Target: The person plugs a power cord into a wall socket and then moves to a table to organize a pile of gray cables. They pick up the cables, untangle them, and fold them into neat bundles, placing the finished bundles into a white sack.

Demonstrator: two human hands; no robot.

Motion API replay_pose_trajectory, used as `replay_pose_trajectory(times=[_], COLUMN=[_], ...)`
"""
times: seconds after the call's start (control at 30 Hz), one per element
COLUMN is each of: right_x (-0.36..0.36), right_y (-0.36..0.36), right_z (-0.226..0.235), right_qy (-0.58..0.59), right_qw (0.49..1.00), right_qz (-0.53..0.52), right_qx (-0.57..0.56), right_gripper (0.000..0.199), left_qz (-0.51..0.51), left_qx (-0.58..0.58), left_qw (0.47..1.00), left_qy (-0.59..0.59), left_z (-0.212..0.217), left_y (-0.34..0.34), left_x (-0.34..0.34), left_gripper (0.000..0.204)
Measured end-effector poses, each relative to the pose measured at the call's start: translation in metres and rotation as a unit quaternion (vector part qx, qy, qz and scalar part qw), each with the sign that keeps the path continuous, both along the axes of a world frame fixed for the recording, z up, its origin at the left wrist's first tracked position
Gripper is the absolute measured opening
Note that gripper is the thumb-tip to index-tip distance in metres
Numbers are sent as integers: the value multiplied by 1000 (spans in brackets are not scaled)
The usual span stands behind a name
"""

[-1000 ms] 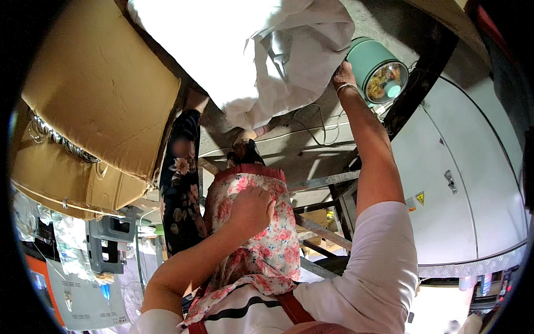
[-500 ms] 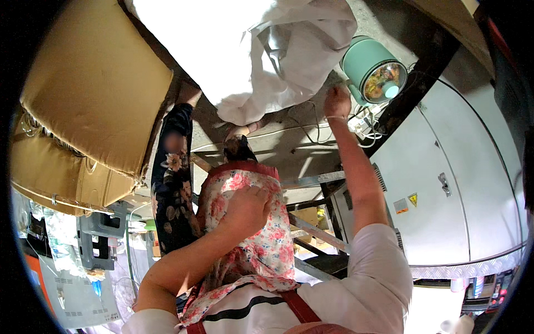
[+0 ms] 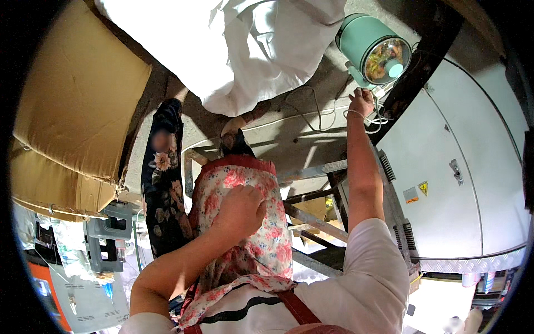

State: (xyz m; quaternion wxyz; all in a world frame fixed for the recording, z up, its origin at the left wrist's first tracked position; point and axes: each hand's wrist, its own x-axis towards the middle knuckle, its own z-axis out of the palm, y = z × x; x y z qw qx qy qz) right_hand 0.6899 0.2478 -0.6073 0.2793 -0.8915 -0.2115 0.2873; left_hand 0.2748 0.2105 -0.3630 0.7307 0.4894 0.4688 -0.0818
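While your left hand (image 3: pixel 240 210) lies palm-down on the floral apron (image 3: pixel 250 222) in the middle of the frame, its fingers are held together and slightly curled, pressing flat against the pink-flowered cloth rather than pinching it. The apron runs from a red band just above your hand down to the lower centre, where red straps cross your white shirt (image 3: pixel 378 278).

Your right hand (image 3: pixel 360 103) is stretched out at the end of a straight arm into the upper right of the frame. Its fingers are bunched and curled around thin white cords (image 3: pixel 311 108) that loop across the grey floor (image 3: pixel 311 139) to the left of it; how tightly they close on them you cannot tell from this view. A thin band sits on that wrist.

Just above and right of the right hand stands a mint-green round appliance (image 3: pixel 372 47) with a clear lid, food showing inside it. A large white cloth (image 3: pixel 239 50) fills the top centre, well apart from both hands. A tan cardboard box (image 3: pixel 78 94) takes the upper left. Between the box and the apron hangs a dark flower-printed sleeve (image 3: pixel 161 183). A white cabinet (image 3: pixel 467 178) with a small latch and a yellow warning sticker fills the right side, and metal frame bars (image 3: pixel 311 172) cross behind your right forearm.
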Motion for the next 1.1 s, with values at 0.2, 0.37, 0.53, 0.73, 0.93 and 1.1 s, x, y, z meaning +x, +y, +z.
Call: replay_pose_trajectory(times=[0.2,0.37,0.53,0.73,0.93,1.1], right_x=[5,31,35,-14,-9,-6], right_y=[7,20,36,56,53,50], right_z=[-3,-5,-6,6,4,5], right_qy=[63,74,27,28,77,139], right_qw=[994,993,987,977,975,970], right_qz=[27,90,154,207,203,188], right_qx=[87,7,26,33,46,67], right_gripper=[19,22,36,32,43,48], left_qz=[79,214,299,337,402,397], left_qx=[10,86,182,222,-33,-44], left_qw=[995,963,932,914,899,905], left_qy=[-54,-141,-96,-46,-169,-143], left_z=[-2,-77,-190,-281,-271,-283], left_y=[24,95,126,132,164,163], left_x=[2,73,166,212,200,206], left_gripper=[14,15,48,53,59,52])
